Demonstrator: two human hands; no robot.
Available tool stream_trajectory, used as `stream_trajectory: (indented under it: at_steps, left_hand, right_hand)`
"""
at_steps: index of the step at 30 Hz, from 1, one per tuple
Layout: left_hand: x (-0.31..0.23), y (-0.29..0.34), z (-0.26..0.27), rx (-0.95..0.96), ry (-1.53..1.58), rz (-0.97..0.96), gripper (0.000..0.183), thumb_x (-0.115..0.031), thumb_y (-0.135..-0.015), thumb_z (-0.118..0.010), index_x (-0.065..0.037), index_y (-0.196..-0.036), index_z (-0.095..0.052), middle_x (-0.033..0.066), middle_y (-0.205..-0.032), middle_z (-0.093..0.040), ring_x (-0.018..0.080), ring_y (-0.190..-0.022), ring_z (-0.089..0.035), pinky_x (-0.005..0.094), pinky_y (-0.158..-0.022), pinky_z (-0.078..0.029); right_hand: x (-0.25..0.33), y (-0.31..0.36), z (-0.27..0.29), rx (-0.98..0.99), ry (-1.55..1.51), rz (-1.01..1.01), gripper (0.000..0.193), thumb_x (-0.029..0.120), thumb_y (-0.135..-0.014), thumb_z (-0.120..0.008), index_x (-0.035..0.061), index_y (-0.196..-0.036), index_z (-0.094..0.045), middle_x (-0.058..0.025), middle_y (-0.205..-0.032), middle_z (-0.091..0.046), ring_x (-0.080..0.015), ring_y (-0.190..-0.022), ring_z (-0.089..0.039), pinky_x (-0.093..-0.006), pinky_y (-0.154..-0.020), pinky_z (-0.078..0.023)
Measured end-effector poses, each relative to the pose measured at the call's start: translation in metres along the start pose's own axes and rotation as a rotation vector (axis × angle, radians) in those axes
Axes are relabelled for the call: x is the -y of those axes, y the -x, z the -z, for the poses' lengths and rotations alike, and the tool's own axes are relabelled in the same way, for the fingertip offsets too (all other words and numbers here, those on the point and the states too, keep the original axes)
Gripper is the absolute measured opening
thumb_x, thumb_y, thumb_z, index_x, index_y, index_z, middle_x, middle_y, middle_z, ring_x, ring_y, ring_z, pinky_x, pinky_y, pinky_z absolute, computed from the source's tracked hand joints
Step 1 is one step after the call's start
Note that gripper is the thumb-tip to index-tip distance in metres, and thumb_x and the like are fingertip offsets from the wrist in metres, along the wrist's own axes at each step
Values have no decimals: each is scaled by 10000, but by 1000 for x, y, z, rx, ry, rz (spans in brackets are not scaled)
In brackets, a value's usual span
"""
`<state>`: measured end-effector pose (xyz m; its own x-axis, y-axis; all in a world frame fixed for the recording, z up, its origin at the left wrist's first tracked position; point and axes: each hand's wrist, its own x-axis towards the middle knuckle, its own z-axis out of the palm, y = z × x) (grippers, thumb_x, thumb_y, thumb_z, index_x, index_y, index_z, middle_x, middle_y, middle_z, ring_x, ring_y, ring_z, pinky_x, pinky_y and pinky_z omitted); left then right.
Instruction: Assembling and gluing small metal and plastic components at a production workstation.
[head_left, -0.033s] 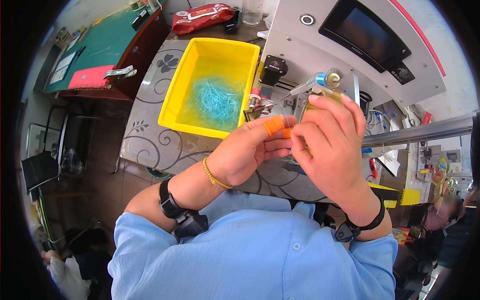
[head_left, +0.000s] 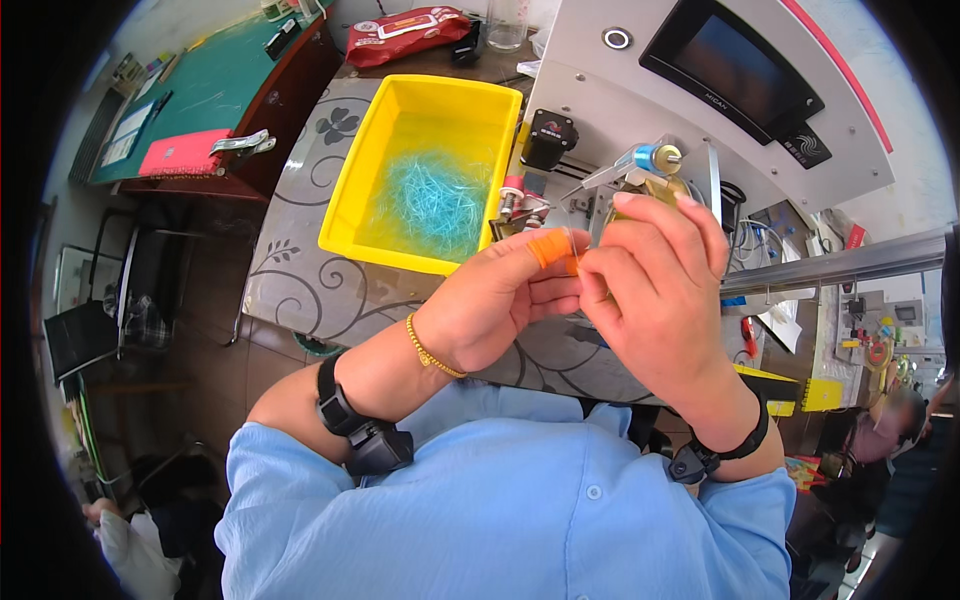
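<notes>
My left hand (head_left: 485, 290) is closed, its thumb and forefinger wrapped in orange tape. Between the fingertips of both hands shows a thin, pale strand (head_left: 575, 245), hard to make out. My right hand (head_left: 655, 290) meets the left, its thumb and forefinger pinched together at the strand and its other fingers curled above. Just beyond my hands are a slim angled nozzle (head_left: 607, 176) with a blue and gold cylindrical end (head_left: 657, 158) and a small metal clamp-like fixture (head_left: 515, 203). My right fingers partly hide a brass-coloured part behind them.
Left of my hands a yellow tray (head_left: 345, 190) holds a tangle of light-blue strands (head_left: 440, 205). A grey machine panel with a dark screen (head_left: 735, 70) rises at the back right. A metal rail (head_left: 850, 262) runs along the right. A red wipes packet (head_left: 405, 35) lies behind the tray.
My right fingertips have shifted very slightly left, towards the left hand. Everything else looks the same.
</notes>
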<state>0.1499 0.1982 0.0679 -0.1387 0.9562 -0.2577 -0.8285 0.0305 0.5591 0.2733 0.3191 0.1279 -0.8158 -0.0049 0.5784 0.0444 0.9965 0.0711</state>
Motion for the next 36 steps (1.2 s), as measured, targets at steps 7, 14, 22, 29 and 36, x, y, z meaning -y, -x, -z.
stream_trajectory:
  at_steps: [7, 14, 22, 29, 36]
  left_hand:
    - [-15, 14, 0, -245, -101, -52, 255, -255, -969, -514, -75, -1132, -592, 39, -1023, -654, 123, -834, -648, 271, -764, -514]
    - [-28, 3, 15, -357, -432, -161, 136, -185, -912, -552, -60, -953, -586, 52, -881, -667, 111, -623, -629, 217, -589, -469]
    - [-27, -7, 19, -487, -849, -373, 81, -76, -822, -584, -9, -801, -542, 49, -729, -636, 95, -579, -613, 221, -520, -440]
    - [-32, -7, 16, -451, -950, -313, 74, -83, -861, -539, -13, -861, -561, 59, -776, -633, 92, -608, -595, 218, -578, -482]
    - [-35, -6, 18, -402, -958, -314, 71, -77, -850, -550, -9, -833, -555, 66, -783, -643, 91, -605, -586, 217, -571, -465]
  right_hand:
    - [1, 13, 21, -39, -82, -14, 202, 160, -708, -748, 123, -893, -677, 2, -927, -605, -171, -1002, -584, -356, -845, -413]
    - [-19, 100, -9, 220, -566, 11, 316, 227, -747, -770, 127, -1034, -686, -23, -942, -623, -212, -731, -621, -295, -636, -473]
    - [17, 108, -62, 448, -826, -138, 383, 296, -857, -639, 131, -1202, -618, -106, -1266, -541, -285, -1087, -536, -402, -937, -431]
    - [31, 98, -77, 341, -655, -254, 416, 303, -858, -633, 157, -1246, -603, -106, -1357, -483, -321, -1156, -473, -416, -996, -373]
    - [34, 91, -69, 362, -688, -261, 404, 277, -846, -646, 57, -1184, -624, -103, -1209, -601, -289, -1118, -504, -391, -964, -402]
